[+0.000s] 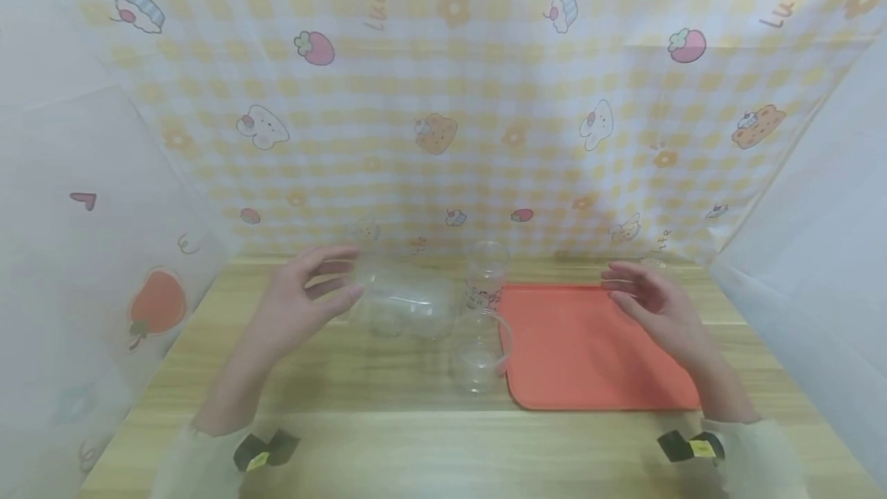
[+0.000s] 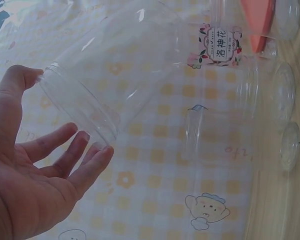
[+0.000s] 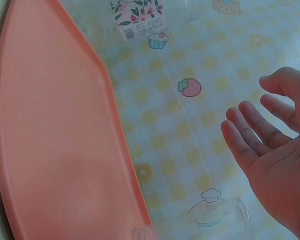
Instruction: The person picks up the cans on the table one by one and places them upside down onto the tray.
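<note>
My left hand (image 1: 296,300) grips a clear plastic jar (image 1: 416,303) by its ribbed end, thumb on one side and fingers on the other. In the left wrist view the jar (image 2: 125,65) tilts, its body pointing away from the palm. My right hand (image 1: 658,310) holds nothing and hovers over the right part of the orange tray (image 1: 575,360), its fingers loosely bent and spread from the thumb. A second clear jar with a printed floral label (image 2: 220,45) stands by the tray's back left corner. Nearer me is another clear container (image 1: 478,364), overlapping the tray's left edge.
Round clear lids (image 2: 284,92) lie on the wooden table (image 1: 388,445) near the held jar. Behind the tray, a clear container (image 3: 235,215) is partly visible by the right hand. A yellow checked cloth (image 1: 416,83) hangs at the back, with pale sheets at both sides.
</note>
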Tool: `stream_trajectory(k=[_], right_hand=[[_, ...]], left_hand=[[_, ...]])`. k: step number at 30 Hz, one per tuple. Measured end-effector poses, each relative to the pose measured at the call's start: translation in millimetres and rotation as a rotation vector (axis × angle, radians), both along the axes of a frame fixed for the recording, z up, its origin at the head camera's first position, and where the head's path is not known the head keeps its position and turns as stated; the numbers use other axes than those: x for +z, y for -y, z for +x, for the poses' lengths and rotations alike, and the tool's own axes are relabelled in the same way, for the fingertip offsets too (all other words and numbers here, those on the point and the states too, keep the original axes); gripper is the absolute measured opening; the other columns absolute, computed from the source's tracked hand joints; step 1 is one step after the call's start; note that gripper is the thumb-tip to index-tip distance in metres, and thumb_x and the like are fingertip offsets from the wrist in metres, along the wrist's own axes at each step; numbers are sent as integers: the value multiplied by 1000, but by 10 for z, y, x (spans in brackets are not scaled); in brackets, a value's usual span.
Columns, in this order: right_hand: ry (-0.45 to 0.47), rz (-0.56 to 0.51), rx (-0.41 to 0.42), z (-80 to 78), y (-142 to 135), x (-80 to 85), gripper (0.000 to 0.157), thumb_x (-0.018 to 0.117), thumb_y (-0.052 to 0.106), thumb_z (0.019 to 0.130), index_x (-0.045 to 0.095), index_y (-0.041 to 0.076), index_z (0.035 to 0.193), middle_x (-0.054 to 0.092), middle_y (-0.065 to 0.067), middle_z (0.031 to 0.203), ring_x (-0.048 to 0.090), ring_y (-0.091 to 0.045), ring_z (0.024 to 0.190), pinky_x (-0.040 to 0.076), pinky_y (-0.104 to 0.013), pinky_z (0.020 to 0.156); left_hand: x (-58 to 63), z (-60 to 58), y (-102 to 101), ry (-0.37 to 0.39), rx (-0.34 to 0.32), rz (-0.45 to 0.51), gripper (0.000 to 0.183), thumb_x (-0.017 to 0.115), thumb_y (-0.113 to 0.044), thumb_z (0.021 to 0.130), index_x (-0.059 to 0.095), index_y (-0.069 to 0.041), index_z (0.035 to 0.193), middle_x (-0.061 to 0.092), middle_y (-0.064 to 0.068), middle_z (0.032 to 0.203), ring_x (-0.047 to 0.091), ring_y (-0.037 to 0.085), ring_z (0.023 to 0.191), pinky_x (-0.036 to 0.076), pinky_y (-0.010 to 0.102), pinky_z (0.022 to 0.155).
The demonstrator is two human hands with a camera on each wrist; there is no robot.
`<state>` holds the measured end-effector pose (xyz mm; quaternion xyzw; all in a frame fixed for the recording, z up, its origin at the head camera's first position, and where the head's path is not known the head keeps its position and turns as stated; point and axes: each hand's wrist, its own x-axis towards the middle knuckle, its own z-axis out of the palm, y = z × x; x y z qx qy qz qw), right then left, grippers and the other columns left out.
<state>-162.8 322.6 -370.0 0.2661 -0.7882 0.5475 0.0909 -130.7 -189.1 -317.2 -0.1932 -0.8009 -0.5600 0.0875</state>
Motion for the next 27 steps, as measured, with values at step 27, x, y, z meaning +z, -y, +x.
stream_trajectory(k=[27], right_hand=[[-26,-231,85,-57,201,-14,42,55,-24,92,49,-18,133,65,-18,121,64,-26,112,54,-40,93]], left_hand=[[-136,-103,-181,-42,-74,118,48,71,-4,94,55,1,139,53,11,144,51,36,127,49,32,101]])
